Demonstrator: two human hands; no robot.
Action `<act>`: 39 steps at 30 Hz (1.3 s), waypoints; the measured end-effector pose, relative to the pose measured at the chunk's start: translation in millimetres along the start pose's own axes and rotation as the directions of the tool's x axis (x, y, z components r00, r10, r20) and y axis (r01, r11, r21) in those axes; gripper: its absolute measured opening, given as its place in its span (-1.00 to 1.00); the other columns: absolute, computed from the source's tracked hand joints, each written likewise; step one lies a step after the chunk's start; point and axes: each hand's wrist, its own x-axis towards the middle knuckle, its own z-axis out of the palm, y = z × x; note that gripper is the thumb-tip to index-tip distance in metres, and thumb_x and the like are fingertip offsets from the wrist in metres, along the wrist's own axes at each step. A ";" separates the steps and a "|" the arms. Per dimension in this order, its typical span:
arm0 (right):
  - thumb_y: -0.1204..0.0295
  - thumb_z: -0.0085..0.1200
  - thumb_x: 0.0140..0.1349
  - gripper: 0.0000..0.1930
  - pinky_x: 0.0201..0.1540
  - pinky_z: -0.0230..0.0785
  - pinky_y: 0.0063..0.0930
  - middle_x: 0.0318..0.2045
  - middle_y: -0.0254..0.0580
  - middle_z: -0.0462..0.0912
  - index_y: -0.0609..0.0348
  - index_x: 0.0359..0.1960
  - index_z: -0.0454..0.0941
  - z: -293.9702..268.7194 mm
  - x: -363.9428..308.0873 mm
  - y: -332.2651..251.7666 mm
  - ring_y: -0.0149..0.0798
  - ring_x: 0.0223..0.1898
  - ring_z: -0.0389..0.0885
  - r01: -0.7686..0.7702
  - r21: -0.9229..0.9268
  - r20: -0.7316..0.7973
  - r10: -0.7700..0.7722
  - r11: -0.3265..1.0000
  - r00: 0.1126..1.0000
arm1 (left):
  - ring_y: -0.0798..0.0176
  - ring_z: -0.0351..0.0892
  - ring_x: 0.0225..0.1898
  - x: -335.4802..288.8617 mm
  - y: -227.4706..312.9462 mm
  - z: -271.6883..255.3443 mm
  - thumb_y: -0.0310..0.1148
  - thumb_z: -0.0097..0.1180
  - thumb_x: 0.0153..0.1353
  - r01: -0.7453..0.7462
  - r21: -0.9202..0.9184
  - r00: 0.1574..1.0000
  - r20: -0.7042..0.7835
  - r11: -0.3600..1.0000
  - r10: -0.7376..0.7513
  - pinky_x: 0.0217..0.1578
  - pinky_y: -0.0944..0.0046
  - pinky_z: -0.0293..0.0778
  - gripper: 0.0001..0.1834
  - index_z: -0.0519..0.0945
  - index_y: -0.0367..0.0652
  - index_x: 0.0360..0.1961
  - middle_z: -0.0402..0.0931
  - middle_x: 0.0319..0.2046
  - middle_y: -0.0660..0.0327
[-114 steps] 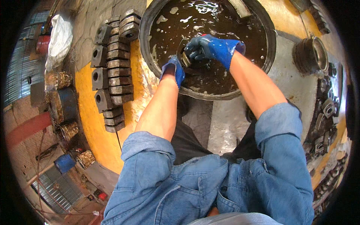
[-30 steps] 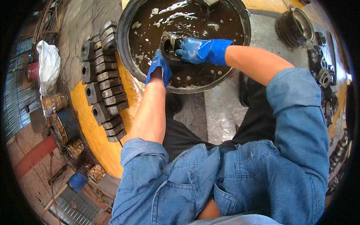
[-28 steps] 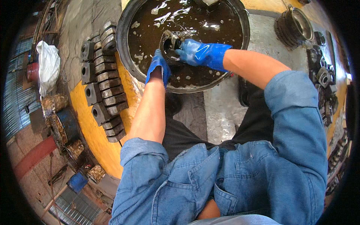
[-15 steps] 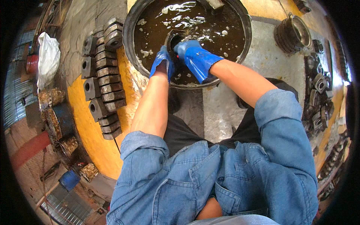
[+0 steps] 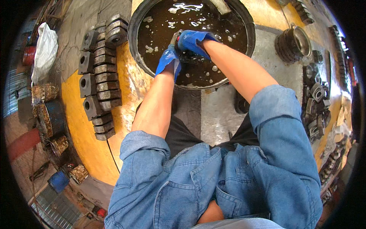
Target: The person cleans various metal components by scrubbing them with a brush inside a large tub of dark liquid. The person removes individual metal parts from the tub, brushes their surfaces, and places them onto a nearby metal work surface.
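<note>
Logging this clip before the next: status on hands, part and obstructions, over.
Left hand holding metal part, right hand against it, both over tub. Part mostly hidden by hands. Pale bar at tub's far side, apart from hands.

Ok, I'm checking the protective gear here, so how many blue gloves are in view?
2: one glove on the left hand, the other glove on the right hand, both over the round tub. The dark liquid could hide others.
</note>
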 end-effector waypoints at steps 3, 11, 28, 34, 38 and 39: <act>0.27 0.18 0.23 -0.73 -0.05 0.60 -0.19 -0.23 -0.01 0.80 0.08 -0.13 0.79 3.3 -6.0 34.8 -0.09 -0.20 0.74 0.215 0.184 -0.203 -0.177 0.959 0.963 | 0.06 0.59 0.26 0.1 9.9 -1.1 -0.46 -0.11 0.52 0.087 0.078 0.996 -0.010 0.993 -0.086 0.28 0.08 0.45 -0.58 0.52 -0.24 0.33 0.59 0.27 -0.05; 0.39 -0.02 0.52 -0.76 0.10 0.64 -0.08 -0.05 0.05 0.70 0.27 0.03 0.60 69.3 17.6 80.5 0.02 -0.04 0.73 0.335 0.814 -0.031 0.541 -0.474 0.840 | -0.27 0.57 0.26 4.2 -19.3 -15.8 -0.61 0.29 0.11 -0.031 0.444 0.993 -0.088 0.895 0.078 0.20 -0.01 0.54 -0.45 0.58 -0.29 0.20 0.62 0.14 -0.24; 0.24 0.20 0.41 -0.74 -0.27 0.68 -0.35 -0.24 -0.08 0.81 0.12 -0.04 0.72 28.1 38.3 119.2 -0.23 -0.35 0.78 0.046 0.892 -0.034 -0.033 0.449 0.999 | -0.10 0.64 0.11 20.4 -8.9 10.2 0.18 -0.26 0.60 0.064 0.374 0.996 -0.087 0.925 -0.034 0.18 0.05 0.45 -0.20 0.61 -0.47 0.17 0.65 0.12 -0.22; 0.18 0.29 0.27 -0.79 -0.20 0.63 -0.35 -0.37 -0.24 0.81 -0.10 -0.14 0.78 -15.9 0.6 59.2 -0.28 -0.36 0.74 0.286 0.025 -0.002 -0.286 0.958 0.958 | -0.36 0.56 0.22 7.1 1.2 18.9 0.05 0.11 0.46 0.217 0.115 0.948 -0.260 0.969 -0.181 0.22 -0.10 0.47 -0.33 0.51 -0.33 0.31 0.57 0.12 -0.41; 0.20 0.25 0.31 -0.80 -0.15 0.64 -0.23 -0.30 -0.15 0.80 -0.15 -0.10 0.77 2.1 9.3 79.2 -0.15 -0.33 0.76 0.239 -0.323 -0.121 -0.291 0.916 0.949 | -0.36 0.57 0.20 3.2 -10.0 25.0 -0.05 0.21 0.35 -0.139 0.054 0.973 -0.180 0.989 0.147 0.20 -0.10 0.49 -0.33 0.47 -0.34 0.30 0.58 0.09 -0.40; 0.19 0.25 0.32 -0.79 -0.14 0.64 -0.22 -0.28 -0.16 0.80 -0.14 -0.08 0.77 -0.3 4.4 86.6 -0.12 -0.32 0.76 0.200 -0.325 -0.152 -0.259 0.924 0.954 | -0.35 0.58 0.19 3.1 -12.3 26.1 -0.08 0.24 0.31 -0.109 0.071 0.978 -0.169 0.991 0.119 0.19 -0.10 0.49 -0.32 0.47 -0.38 0.28 0.59 0.08 -0.40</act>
